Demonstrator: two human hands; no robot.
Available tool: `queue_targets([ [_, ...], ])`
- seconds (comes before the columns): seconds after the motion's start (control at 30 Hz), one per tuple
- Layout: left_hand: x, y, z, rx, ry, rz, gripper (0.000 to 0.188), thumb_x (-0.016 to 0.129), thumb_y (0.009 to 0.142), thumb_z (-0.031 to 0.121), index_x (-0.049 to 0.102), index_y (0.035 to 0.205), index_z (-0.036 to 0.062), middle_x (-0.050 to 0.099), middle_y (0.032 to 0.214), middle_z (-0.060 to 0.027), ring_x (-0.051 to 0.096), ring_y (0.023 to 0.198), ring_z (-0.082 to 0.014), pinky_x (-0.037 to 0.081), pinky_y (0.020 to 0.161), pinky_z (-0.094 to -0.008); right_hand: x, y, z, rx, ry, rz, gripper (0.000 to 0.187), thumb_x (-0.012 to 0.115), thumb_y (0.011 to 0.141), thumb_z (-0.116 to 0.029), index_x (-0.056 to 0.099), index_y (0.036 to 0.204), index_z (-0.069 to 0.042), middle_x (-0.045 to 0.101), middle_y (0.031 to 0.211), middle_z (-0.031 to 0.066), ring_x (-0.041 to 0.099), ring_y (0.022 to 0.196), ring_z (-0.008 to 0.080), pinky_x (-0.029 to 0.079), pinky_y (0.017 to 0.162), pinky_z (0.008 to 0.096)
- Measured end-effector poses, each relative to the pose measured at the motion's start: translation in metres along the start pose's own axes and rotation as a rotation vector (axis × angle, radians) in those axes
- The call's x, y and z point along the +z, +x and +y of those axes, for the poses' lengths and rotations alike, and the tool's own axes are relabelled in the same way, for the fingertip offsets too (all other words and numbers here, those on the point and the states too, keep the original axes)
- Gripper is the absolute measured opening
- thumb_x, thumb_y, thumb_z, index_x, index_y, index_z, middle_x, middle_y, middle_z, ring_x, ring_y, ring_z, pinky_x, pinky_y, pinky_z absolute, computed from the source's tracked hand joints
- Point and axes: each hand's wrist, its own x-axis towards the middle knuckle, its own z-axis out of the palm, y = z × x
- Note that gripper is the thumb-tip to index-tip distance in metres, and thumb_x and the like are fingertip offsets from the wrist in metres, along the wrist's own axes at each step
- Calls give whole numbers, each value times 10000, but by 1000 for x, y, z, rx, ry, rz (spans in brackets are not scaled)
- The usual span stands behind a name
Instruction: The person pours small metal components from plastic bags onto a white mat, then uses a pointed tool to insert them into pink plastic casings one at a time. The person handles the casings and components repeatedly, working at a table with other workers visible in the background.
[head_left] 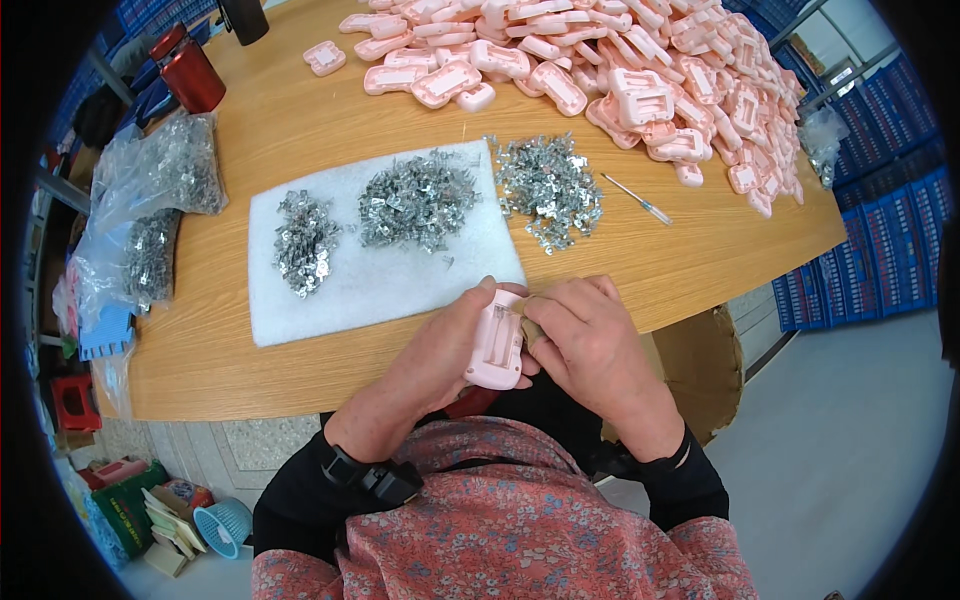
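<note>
Over the table's front edge, my left hand is closed around a pale pink plastic battery housing, its long hollow compartment facing up. A small metal piece seems to show at the compartment's upper end. My right hand is curled at the housing's upper right side, thumb and fingertips pinched together; whatever they hold is hidden. A tan covering sits on one of its fingertips. Just beyond my hands, a white foam sheet bears two heaps of small metal battery contacts. Another heap of contacts lies to its right.
A large pile of pink housings fills the table's far right. A thin screwdriver-like tool lies below it. Bags of metal parts and a red flask stand left. A cardboard box is below the right edge, near blue crates.
</note>
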Motion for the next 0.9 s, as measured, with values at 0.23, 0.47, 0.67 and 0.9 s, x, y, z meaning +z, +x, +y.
queue_targets([
  [0.23,-3,1,1,-5,-29,-15,511,270,1078,438,486,1312,38,642,938,-140,701,744,-263,617,656,-391,0,-5,-1,-12,30,56,351,730,705,-57,678,1052,-58,619,948,69,609,902,257,448,827,390],
  [0.47,-3,0,3,-1,-27,-18,515,230,1084,375,502,1332,15,672,947,-169,709,756,-269,630,648,-403,4,-11,0,1,39,30,347,740,695,-72,686,1037,-56,605,1000,65,596,948,259,442,843,399],
  [0.67,-2,0,2,-1,34,-10,508,228,1085,379,488,1343,28,669,920,-173,702,751,-271,616,639,-394,-10,-8,-12,34,-70,-120,331,721,727,-83,679,1055,-58,608,1013,68,596,951,266,441,855,400],
  [0.9,-4,1,2,-18,-17,-22,512,233,1084,381,503,1314,12,664,877,-169,697,718,-281,602,635,-390,-7,-9,-4,110,54,30,347,695,761,-80,679,1108,-63,599,960,97,592,898,307,461,824,407],
])
